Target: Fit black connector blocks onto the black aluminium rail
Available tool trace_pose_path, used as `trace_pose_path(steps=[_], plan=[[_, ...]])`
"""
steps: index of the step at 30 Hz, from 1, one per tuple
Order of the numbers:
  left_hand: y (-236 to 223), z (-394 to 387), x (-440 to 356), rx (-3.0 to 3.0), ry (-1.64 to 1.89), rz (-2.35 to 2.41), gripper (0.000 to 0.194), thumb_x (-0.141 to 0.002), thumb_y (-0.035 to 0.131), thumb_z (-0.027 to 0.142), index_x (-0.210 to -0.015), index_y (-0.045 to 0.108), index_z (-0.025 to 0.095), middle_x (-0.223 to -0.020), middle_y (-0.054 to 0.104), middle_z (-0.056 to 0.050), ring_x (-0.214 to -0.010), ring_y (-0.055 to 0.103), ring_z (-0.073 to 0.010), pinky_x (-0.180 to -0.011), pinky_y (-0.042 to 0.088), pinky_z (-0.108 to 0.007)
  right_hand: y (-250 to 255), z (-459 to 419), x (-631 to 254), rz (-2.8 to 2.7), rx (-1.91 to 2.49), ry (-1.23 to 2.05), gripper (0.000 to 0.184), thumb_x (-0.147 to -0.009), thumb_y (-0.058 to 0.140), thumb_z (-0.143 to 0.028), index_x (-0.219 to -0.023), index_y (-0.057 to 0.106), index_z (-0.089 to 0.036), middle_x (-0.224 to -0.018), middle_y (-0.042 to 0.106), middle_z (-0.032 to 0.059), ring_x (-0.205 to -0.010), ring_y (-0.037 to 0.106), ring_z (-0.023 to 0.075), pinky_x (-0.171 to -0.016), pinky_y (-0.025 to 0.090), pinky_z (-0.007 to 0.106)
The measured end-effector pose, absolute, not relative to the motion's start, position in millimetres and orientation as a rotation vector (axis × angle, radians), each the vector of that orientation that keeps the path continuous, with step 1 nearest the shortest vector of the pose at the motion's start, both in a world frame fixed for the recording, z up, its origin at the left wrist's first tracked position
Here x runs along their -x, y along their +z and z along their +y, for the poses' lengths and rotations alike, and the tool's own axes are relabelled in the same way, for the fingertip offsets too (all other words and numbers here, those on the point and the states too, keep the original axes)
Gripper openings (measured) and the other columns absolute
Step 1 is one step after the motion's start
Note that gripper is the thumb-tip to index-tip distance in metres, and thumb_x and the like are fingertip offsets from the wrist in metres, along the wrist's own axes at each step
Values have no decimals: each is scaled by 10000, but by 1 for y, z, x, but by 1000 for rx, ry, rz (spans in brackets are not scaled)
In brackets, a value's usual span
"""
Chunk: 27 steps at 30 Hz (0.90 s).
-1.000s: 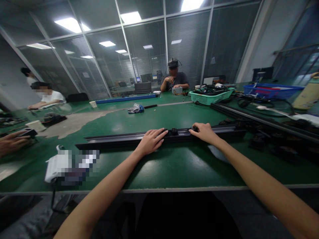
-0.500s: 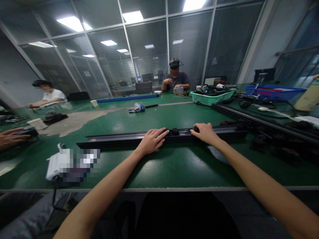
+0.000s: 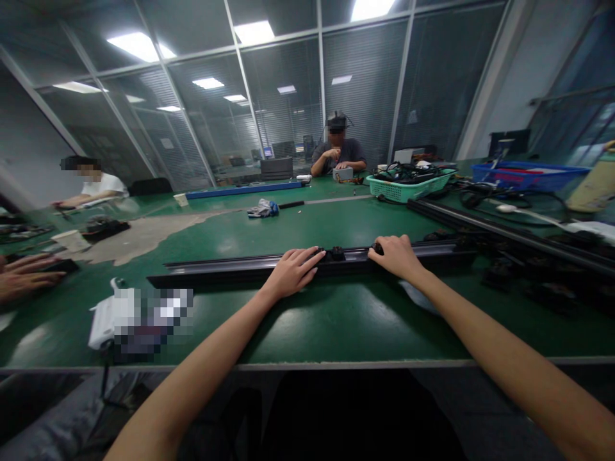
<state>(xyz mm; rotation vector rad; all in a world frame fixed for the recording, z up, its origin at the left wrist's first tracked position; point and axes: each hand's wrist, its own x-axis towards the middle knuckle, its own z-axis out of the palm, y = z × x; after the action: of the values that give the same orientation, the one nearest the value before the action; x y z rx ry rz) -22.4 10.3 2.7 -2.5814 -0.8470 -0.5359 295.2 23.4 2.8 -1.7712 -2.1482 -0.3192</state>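
A long black rail (image 3: 225, 264) lies crosswise on the green table in front of me. My left hand (image 3: 289, 271) is on its middle, fingers stretched over the top and thumb on the near side, gripping it. Just right of those fingertips a small black block (image 3: 338, 253) sits on the rail. Farther right, my right hand (image 3: 398, 257) is closed with thumb and forefinger around another small black block (image 3: 377, 248), at the rail's top. My fingers hide most of that block, so its exact kind cannot be made out.
At right lie another dark rail (image 3: 461, 221) and several black parts (image 3: 500, 272). Behind them stand a green basket (image 3: 398, 191) of cables and a blue tray (image 3: 528, 179). A white device (image 3: 108, 320) is at left. Co-workers sit opposite and at left; another person's hands (image 3: 29, 275) are nearby.
My hands and the rail have hardly moved. At the left edge, the other person's hands have shifted slightly right. The co-worker opposite has lowered one hand to the grey box.
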Motion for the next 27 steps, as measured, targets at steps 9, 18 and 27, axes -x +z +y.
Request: trace_pose_path(steps=[9,18,27], plan=[[4,9,22,2589,-535,-854,508,-1015,365,335,-1516,351,249,-1515,435,-97,-1271,499,-244,-1069,388,-437,0,25,-304,-2107,1728,-202,376,-902,399,-462,-908,641,-174,-957,709,126,-912,602,278,-797,296,380],[4,10,22,2592,-525,-861,510,-1016,359,335,-1519,343,253,-1517,431,-96,-1286,491,-242,-1071,384,-431,0,28,-308,-2099,1757,-193,384,-892,420,-469,-934,666,-177,-953,711,121,-903,613,275,-810,299,381],[4,9,22,2588,-530,-862,505,-1017,364,329,-1515,350,246,-1520,428,-96,-1290,487,-239,-1079,380,-432,0,28,-310,-2098,1746,-170,392,-888,418,-472,-949,665,-175,-959,711,121,-911,612,282,-819,304,391]])
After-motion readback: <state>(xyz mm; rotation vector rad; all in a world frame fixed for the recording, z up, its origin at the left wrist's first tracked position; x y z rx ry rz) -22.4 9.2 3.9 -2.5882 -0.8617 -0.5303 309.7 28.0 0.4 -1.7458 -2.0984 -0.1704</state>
